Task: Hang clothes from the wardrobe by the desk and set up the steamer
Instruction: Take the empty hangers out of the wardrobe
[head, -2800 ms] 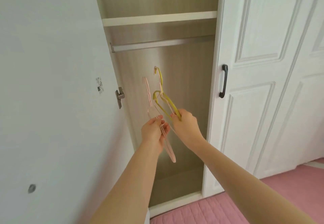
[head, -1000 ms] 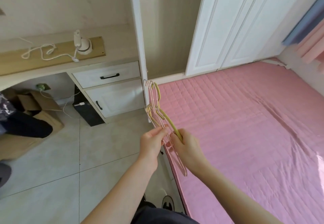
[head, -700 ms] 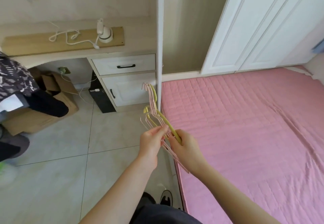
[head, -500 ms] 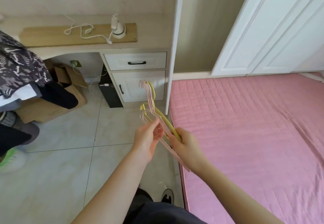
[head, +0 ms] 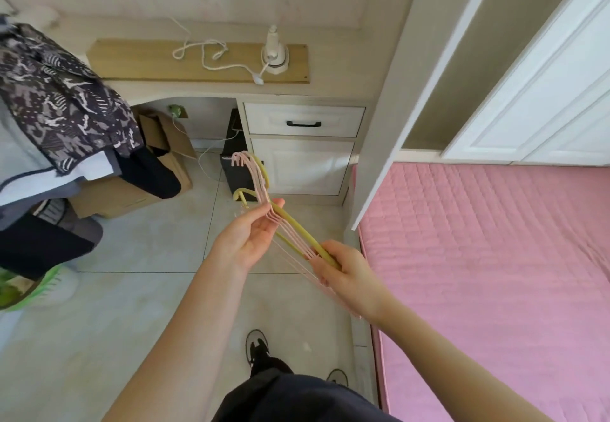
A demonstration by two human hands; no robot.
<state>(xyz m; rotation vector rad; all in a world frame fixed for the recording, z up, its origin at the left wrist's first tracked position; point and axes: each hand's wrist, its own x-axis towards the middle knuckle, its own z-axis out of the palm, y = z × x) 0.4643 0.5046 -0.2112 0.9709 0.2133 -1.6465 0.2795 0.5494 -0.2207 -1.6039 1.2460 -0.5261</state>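
While the right hand (head: 350, 276) clasps the hangers (head: 284, 223), the left hand (head: 247, 240) touches them

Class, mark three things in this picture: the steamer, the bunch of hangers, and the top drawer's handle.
steamer (head: 275, 55), head view, on its white body.
hangers (head: 298, 235), head view, on the yellow hanger's bar between the hands.
drawer handle (head: 303, 123), head view, on the middle of the black bar.

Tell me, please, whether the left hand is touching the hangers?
Touching: the head view shows the left hand with fingertips resting on the hangers gripped by the right hand.
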